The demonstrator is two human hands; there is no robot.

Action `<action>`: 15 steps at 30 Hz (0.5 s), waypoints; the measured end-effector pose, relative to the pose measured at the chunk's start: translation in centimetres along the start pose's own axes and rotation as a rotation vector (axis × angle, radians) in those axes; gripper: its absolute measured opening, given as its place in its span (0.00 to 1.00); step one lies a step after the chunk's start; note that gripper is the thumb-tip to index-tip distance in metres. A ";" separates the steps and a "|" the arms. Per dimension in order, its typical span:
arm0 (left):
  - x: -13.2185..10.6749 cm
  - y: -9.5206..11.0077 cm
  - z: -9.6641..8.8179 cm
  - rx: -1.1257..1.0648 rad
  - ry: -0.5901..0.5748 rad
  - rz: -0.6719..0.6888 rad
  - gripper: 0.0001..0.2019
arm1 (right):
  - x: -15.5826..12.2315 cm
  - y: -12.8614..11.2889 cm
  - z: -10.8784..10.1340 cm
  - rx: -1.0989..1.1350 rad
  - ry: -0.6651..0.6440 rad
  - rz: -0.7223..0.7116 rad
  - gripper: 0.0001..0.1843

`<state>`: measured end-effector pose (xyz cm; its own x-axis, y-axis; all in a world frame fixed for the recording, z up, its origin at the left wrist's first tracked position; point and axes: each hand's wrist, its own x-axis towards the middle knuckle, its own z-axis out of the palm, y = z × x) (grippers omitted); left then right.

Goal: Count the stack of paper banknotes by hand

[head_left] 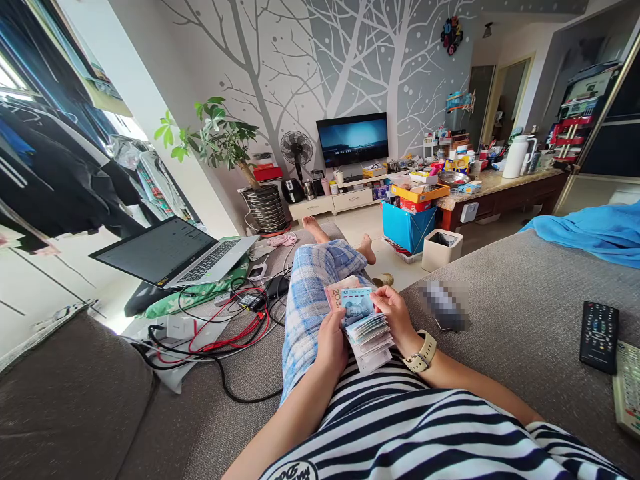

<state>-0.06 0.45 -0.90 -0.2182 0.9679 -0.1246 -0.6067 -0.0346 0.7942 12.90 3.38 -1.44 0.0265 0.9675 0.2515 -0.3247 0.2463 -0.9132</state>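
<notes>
I sit on a grey sofa (pixel 515 293) with my legs stretched out in blue plaid trousers. A thick stack of banknotes (pixel 367 330) rests over my lap, fanned at its lower edge. My left hand (pixel 331 340) grips the stack from the left, its thumb on the top note. My right hand (pixel 397 317), with a pale watch on its wrist, pinches the top blue note at its right edge. A pinkish note shows behind the blue one.
An open laptop (pixel 175 253) sits on a green cushion to my left, with a tangle of red and black cables (pixel 225 333) beside it. Two remote controls (pixel 599 335) lie on the sofa at right. A blue cloth (pixel 595 230), television (pixel 353 139), blue bin and cluttered table lie ahead.
</notes>
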 end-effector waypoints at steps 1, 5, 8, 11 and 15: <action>-0.1 0.1 0.1 0.007 -0.017 -0.008 0.15 | 0.0 0.0 0.0 0.010 0.017 0.011 0.14; -0.2 0.2 0.1 0.022 -0.043 -0.024 0.15 | 0.1 0.1 0.0 0.004 0.037 0.013 0.13; -0.2 0.2 0.0 0.037 -0.054 -0.020 0.15 | 0.0 0.0 -0.1 -0.047 0.009 -0.001 0.13; -0.3 0.2 0.0 0.046 -0.057 -0.018 0.14 | -0.1 -0.1 -0.1 -0.074 -0.004 -0.014 0.14; -0.3 0.1 0.0 0.034 -0.046 -0.019 0.13 | -0.1 -0.1 -0.1 -0.077 -0.005 -0.031 0.14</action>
<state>-0.09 0.18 -0.77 -0.1709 0.9787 -0.1133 -0.5843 -0.0081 0.8115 12.98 3.24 -1.44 0.0307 0.9591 0.2816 -0.2496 0.2801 -0.9269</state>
